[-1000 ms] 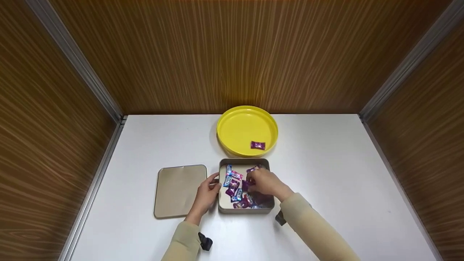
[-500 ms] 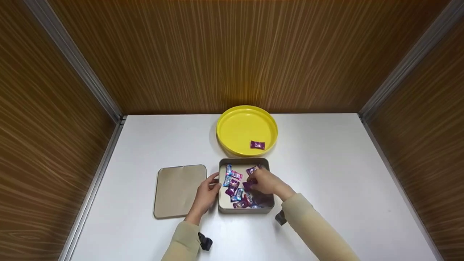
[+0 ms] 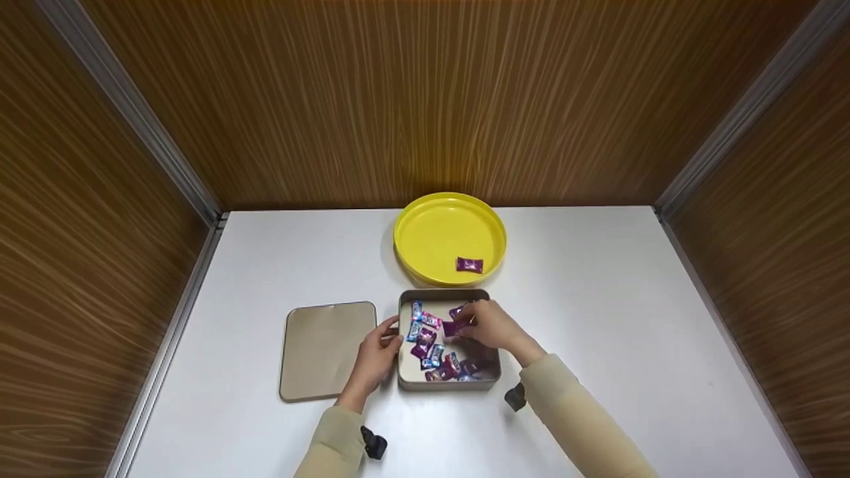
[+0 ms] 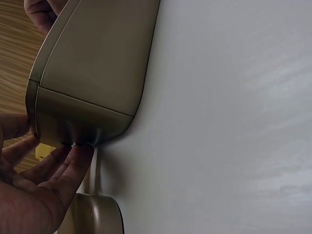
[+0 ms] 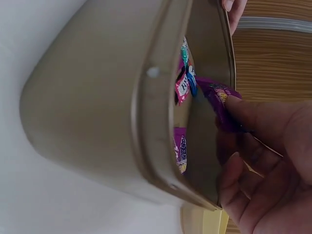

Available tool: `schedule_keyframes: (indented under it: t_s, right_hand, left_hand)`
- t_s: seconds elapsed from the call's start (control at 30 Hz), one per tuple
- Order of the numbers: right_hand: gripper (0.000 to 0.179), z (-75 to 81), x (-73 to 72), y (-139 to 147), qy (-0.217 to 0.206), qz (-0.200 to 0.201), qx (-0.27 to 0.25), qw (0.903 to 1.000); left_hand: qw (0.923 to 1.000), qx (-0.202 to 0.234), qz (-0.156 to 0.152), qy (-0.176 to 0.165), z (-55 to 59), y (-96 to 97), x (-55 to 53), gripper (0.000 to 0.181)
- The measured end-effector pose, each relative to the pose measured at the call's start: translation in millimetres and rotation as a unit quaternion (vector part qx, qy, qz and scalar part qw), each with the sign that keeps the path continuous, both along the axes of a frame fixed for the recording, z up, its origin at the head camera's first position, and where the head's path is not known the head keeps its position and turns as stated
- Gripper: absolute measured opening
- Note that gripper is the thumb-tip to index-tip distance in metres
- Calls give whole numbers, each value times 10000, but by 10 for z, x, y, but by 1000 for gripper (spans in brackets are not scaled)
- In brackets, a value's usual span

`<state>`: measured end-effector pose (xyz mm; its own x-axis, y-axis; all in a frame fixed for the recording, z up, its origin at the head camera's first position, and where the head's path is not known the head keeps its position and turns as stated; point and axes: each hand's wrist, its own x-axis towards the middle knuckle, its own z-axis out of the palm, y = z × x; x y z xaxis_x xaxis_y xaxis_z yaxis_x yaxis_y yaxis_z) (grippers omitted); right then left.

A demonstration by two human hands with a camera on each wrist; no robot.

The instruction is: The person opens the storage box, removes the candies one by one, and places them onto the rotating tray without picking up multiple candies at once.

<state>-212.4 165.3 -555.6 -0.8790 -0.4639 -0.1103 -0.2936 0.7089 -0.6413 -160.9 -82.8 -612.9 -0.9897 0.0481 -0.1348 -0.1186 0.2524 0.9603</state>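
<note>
A rectangular beige tin [image 3: 449, 386] with several wrapped candies [image 3: 426, 340] in purple, blue and pink stands in front of me. My right hand [image 3: 495, 325] is over the tin's right part and pinches a purple wrapped candy [image 3: 453, 328] between thumb and fingers. In the right wrist view this candy [image 5: 219, 100] shows at rim height, other candies lying below it. On the tin's left side, my left hand [image 3: 376, 360] rests its fingertips against the outer wall. The left wrist view shows these fingers [image 4: 68, 170] touching the tin's corner.
Behind the tin stands a round yellow tray [image 3: 445, 232] with one purple candy [image 3: 469, 265] in it. A flat beige lid [image 3: 327, 352] lies on the white table [image 3: 597, 299], left of the tin. Wood-grain panels [image 3: 425, 99] enclose the back and sides.
My right hand has risen slightly toward the tin's back, bringing the purple candy up and away from the others. The left hand has stayed at the tin's side.
</note>
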Motion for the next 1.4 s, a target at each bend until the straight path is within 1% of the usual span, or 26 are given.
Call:
schedule_keyframes:
  t_s: [0.13,0.23,0.3,0.43,0.6,0.67,0.7,0.83,0.93,1.07,1.13,1.2,1.3,1.4]
  right_hand:
    - [18,2,-38,45,-41,-444,-421,9981]
    - [20,8,-69,90,-284,-878,-707,9932]
    - [21,12,-96,121,-499,-1175,-970,9871]
    - [22,22,-171,184,-835,-1741,-1430,9707]
    - [25,71,-304,263,-948,-2293,-1838,9511]
    - [26,97,-369,292,-948,-2434,-1999,9444]
    - [26,109,-403,302,-999,-2529,-2082,9395]
    - [28,131,-525,330,-1344,-2843,-2371,9192]
    - [29,124,-604,337,-1590,-3132,-2506,9021]
    - [31,87,-686,347,-1738,-3402,-2640,8856]
    - [32,70,-713,349,-1721,-3488,-2649,8824]
    - [33,59,-733,351,-1674,-3556,-2632,8811]
    - [31,51,-754,348,-1559,-3605,-2552,8835]
    - [28,46,-778,335,-1538,-3643,-2487,8842]
  left_hand:
    - [10000,39,0,-7,-4,5,6,45]
    - [10000,57,-3,6,-14,12,12,45]
    - [10000,59,8,11,-16,17,16,45]
    - [10000,64,20,-10,-11,23,30,45]
    - [9999,116,-18,-4,-1,24,46,45]
    - [9999,138,-18,-22,0,22,50,45]
    - [9999,155,-4,-48,1,20,52,45]
    - [9999,128,-13,-58,-3,17,65,45]
    - [9999,127,-13,-83,3,26,76,45]
    - [9997,198,-29,-102,5,42,87,46]
    - [9997,222,-51,-112,-1,47,85,46]
    - [9996,232,-95,-96,-6,51,80,46]
    - [9996,229,-136,-102,-10,56,69,46]
    - [9995,215,-139,-177,-1,59,68,46]
